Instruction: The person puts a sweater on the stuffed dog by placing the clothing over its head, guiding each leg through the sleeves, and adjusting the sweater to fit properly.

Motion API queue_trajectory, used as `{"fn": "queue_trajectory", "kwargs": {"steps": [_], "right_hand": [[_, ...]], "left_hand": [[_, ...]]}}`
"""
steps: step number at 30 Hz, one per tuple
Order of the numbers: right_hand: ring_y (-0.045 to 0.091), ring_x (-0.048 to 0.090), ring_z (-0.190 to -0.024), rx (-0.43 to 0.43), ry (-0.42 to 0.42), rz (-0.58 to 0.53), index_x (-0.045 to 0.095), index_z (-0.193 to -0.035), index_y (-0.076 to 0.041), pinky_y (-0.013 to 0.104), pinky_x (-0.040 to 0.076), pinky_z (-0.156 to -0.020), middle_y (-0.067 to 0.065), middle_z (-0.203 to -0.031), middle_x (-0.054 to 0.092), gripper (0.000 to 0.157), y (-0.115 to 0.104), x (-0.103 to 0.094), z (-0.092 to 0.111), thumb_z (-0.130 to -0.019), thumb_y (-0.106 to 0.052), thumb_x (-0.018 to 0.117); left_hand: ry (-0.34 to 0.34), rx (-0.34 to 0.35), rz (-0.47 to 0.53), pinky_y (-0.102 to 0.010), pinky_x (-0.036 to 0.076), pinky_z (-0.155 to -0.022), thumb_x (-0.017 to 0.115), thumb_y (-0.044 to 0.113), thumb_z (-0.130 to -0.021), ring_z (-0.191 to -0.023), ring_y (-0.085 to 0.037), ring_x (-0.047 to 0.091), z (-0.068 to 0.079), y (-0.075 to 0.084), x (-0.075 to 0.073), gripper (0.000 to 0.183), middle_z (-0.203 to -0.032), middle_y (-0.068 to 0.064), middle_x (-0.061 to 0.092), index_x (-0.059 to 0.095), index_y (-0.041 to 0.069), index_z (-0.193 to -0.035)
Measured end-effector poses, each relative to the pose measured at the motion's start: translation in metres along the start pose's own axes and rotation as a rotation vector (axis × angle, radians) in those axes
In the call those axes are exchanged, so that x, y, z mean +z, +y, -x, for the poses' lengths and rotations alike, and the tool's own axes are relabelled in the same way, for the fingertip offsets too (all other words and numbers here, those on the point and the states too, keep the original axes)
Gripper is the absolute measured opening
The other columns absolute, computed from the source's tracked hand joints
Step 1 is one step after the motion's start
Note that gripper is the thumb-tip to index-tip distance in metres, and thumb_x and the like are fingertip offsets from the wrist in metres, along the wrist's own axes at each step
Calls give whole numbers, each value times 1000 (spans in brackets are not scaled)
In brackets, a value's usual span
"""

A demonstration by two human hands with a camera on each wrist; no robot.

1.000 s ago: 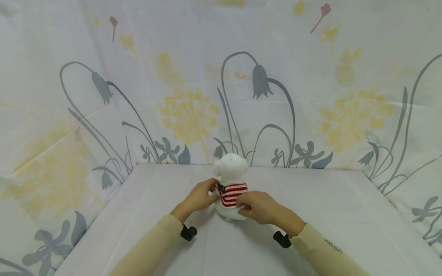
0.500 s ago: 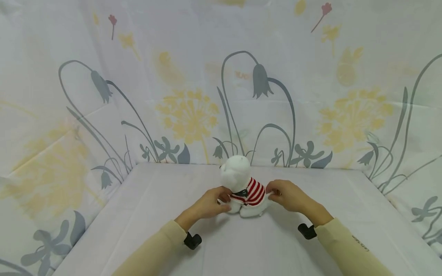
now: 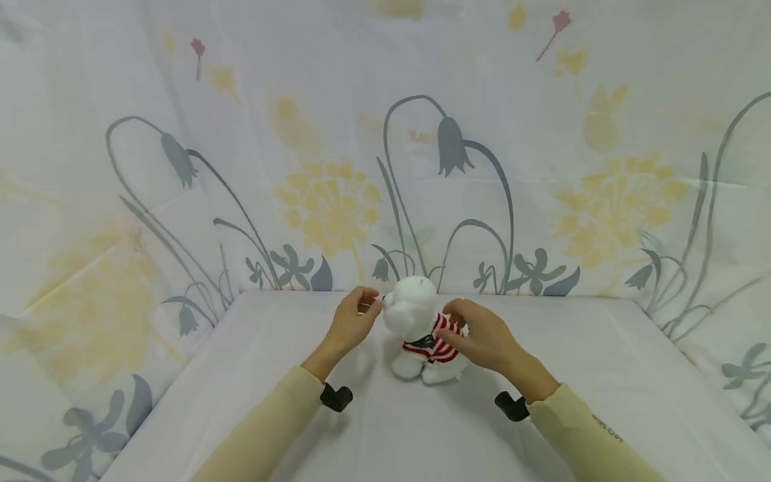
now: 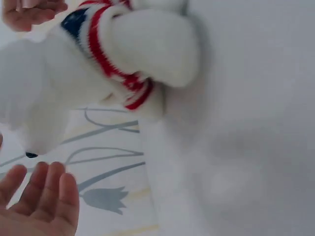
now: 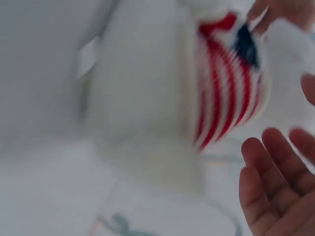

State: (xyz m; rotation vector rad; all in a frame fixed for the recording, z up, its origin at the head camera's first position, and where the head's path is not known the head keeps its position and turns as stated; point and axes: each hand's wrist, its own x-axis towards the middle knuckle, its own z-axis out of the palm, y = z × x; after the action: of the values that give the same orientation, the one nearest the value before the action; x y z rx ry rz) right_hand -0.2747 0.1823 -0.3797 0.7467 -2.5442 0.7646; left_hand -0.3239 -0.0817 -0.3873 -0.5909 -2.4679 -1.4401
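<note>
A white plush animal [image 3: 411, 311] with a dark nose sits upright on the white surface, its head turned to the left. It wears a red-and-white striped sweater [image 5: 221, 86] and a dark blue neckerchief [image 3: 426, 341]. Beside the muzzle is my left hand [image 3: 352, 321]; in the left wrist view its loosely bent fingers [image 4: 49, 189] lie a small gap from the nose. My right hand [image 3: 484, 338] is at the toy's other side, in front of part of the sweater in the head view. The right wrist view shows its relaxed fingers [image 5: 275, 172] apart from the plush.
A white cloth-covered table [image 3: 373, 435] lies under the toy. Behind it and at both sides hangs a pale curtain [image 3: 337, 120] printed with grey and yellow flowers. Black wrist mounts [image 3: 336, 397] stick out below both hands.
The plush animal has turned from showing its striped back to facing left. My left hand has risen from its lower front to the muzzle; my right has left its rear and moved up and left.
</note>
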Motion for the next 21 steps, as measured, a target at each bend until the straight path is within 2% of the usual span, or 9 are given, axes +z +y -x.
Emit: {"fn": "queue_trajectory", "kwargs": {"steps": [1,4,7,8,11,14,17,21], "right_hand": [[16,58,-77,-4,32,-12,59,-114,-8,31,48,-64,1,-88,62,38,-7,4,-4,-86,-31,71],[11,55,-67,16,106,-23,53,-126,-9,25,44,-56,1,-85,60,53,-28,15,-14,-84,-34,72],[12,55,-67,43,156,10,49,-133,-12,26,43,-54,2,-86,59,62,-39,24,-18,-82,-39,73],[11,55,-68,54,167,26,49,-134,-13,26,44,-54,2,-88,59,65,-41,26,-19,-81,-40,74],[14,56,-70,66,195,78,50,-133,-15,29,45,-54,3,-91,60,66,-42,30,-19,-79,-46,74],[16,55,-67,65,223,129,53,-131,-15,32,45,-54,7,-90,60,67,-40,29,-19,-77,-49,75],[19,52,-66,67,221,146,53,-130,-16,34,45,-55,9,-87,58,68,-34,25,-17,-75,-50,76],[22,56,-79,85,134,42,47,-136,-18,39,50,-64,12,-100,56,70,-18,13,-11,-78,-43,76]], "left_hand": [[-24,-1,10,-40,51,-80,56,18,-95,-96,-26,62,-3,7,-1,30,-109,-12,64,59,6,-123],[-141,8,42,-45,49,-86,55,22,-97,-107,-31,58,-13,13,-1,40,-125,-14,58,52,9,-134],[-218,0,103,-42,50,-84,54,20,-97,-105,-30,59,-19,14,1,39,-127,-13,57,53,9,-135],[-234,-1,113,-39,51,-82,55,22,-97,-102,-28,60,-21,8,2,38,-125,-12,58,54,11,-134],[-240,-7,122,-34,50,-77,58,23,-96,-95,-24,61,-18,6,2,37,-120,-10,59,57,12,-130],[-244,2,121,-33,49,-75,62,21,-93,-95,-27,60,-11,9,3,37,-119,-12,61,57,10,-128],[-276,5,146,-32,50,-76,63,15,-92,-94,-30,60,-1,24,1,39,-115,-18,61,54,3,-127],[-321,-29,205,-33,51,-78,62,10,-91,-91,-27,63,9,47,-1,50,-107,-22,60,43,-4,-134]]}}
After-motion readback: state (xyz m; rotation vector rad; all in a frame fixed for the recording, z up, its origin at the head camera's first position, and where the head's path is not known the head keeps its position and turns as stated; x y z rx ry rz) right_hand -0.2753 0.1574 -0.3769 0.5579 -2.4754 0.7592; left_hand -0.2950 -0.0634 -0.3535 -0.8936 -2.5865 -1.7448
